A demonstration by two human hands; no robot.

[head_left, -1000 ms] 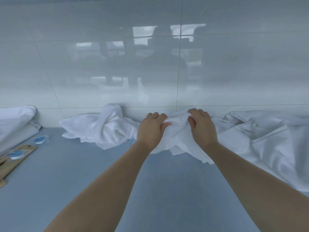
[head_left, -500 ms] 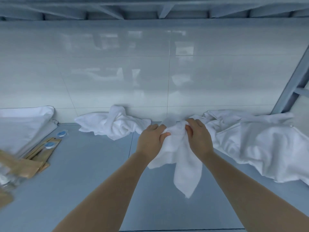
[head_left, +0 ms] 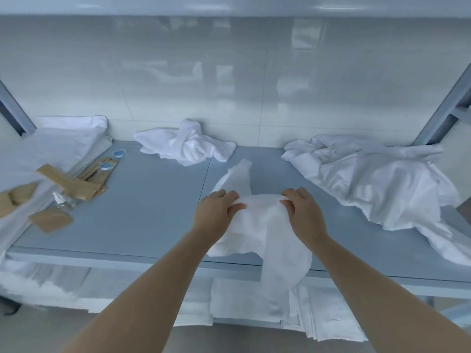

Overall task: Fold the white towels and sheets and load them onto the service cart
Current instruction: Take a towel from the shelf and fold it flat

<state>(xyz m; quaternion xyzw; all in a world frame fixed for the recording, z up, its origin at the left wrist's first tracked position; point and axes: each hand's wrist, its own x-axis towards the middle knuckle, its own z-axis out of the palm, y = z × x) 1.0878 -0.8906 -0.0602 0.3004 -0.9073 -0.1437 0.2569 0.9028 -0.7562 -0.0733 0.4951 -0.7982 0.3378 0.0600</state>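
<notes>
My left hand and my right hand each pinch the top edge of a small white towel above the front of the grey shelf. The towel hangs down between my hands, and one end drapes over the shelf's front edge. A crumpled white towel lies at the back by the wall. A large rumpled white sheet covers the right side of the shelf. Folded white linen sits on the lower shelf below.
Folded white bedding lies at the left. Beside it are brown paper packets, small blue-capped items and a small clear bottle. A glossy tiled wall backs the shelf. Grey frame posts stand at both sides.
Both hands have pulled the small towel away from the wall toward the front edge and moved apart, spreading its top edge. The view has drawn back, showing the lower shelf.
</notes>
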